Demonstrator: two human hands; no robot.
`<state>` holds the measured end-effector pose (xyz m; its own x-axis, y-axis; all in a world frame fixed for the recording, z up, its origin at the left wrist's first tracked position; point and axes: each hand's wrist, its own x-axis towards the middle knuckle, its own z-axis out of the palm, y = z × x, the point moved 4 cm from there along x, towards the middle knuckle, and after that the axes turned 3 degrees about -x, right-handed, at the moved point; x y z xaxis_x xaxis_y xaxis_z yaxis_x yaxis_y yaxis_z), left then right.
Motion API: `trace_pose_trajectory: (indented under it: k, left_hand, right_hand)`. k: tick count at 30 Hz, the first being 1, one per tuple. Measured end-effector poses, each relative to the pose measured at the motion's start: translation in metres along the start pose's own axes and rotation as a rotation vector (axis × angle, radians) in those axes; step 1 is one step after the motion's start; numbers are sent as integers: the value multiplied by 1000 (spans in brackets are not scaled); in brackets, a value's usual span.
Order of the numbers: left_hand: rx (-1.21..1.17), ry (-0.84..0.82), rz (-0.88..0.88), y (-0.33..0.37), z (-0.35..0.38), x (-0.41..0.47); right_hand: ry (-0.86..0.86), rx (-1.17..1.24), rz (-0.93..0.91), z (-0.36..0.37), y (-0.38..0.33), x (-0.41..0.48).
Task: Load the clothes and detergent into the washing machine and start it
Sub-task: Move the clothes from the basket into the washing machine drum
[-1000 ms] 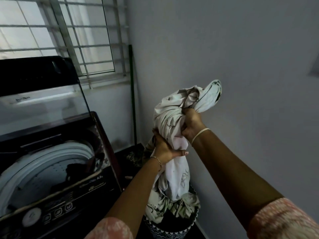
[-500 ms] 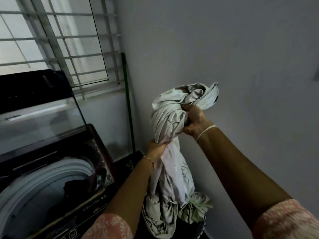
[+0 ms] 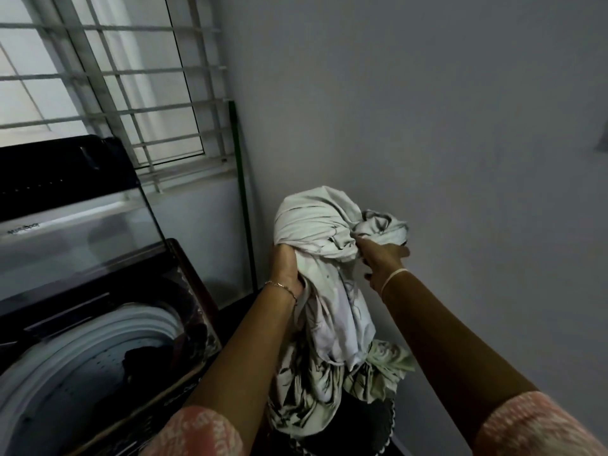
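pale cotton-looking cloth, printed with dark leafy lines, is bunched up high in both hands. the left hand (image 3: pixel 286 271) has its grip clenched around the gathered neck of the sheet (image 3: pixel 316 232), fingers buried in the folds, a thin chain bracelet (image 3: pixel 283 287) on that wrist. the right hand (image 3: pixel 381 261) sits just beside it on the far side of the bundle, fingers closed on a twisted wad of the same fabric, thumb spread loose below, a pale band (image 3: pixel 393 279) round the wrist. above the grip the cloth balloons into a rounded lump; below the grip it hangs straight down in long folds between the two forearms, and its lower end lies crumpled on the dark basket (image 3: pixel 375 429) with a patterned rim, directly under the hands. pink patterned sleeves show at the bottom edge.

to the left of the grip and lower stands the washing machine (image 3: pixel 98 340), top-loading, its lid (image 3: pixel 72 218) raised upright, the white drum ring open, and something dark lying inside the drum (image 3: pixel 144 360). well apart from the sheet. behind the grip, a green pole (image 3: pixel 243 205) leans in the corner beside the barred window (image 3: pixel 115 83). to the right, plain grey wall (image 3: pixel 460 126).
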<state>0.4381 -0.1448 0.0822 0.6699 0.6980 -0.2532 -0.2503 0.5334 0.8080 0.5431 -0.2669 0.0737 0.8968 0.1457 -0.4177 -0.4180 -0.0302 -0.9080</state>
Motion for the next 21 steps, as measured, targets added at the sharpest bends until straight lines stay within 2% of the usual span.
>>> trace_pose_trajectory:
  k: [3, 4, 5, 7, 9, 10, 11, 13, 14, 16, 18, 21]
  left_hand:
    - [-20, 2, 12, 14, 5, -5]
    - [-10, -18, 30, 17, 8, -9]
    - [-8, -38, 52, 19, 10, -11]
    - [-19, -44, 74, 21, 13, -15]
    - [1, -45, 47, 21, 12, -12]
    - [24, -44, 34, 21, 13, -12]
    - [19, -44, 29, 21, 15, -13]
    - [-102, -118, 23, 23, 24, -23]
    - [-198, -166, 16, 22, 31, -26]
    - [-309, -220, -33, 21, 45, -31]
    - [-365, -261, -66, 22, 53, -31]
    - [-424, -309, -58, 29, 60, -37]
  right_hand:
    - [246, -312, -337, -12, -3, 10]
    - [240, -432, -484, -11, -8, 9]
    - [164, -516, -596, -7, -12, 9]
    - [-177, -520, -596, 0, -12, 9]
    - [-635, -413, -401, 1, -5, -6]
    - [-799, -357, -332, -2, -2, -14]
    - [-927, -316, -301, -5, 0, -19]
    - [-1056, -354, -313, -7, 5, -21]
    - [-1025, -441, -347, -6, 10, -20]
    - [-811, -594, -470, 1, 16, -20]
    - [-632, -540, -587, 7, 16, -19]
    - [-482, -380, -714, 7, 10, -14]
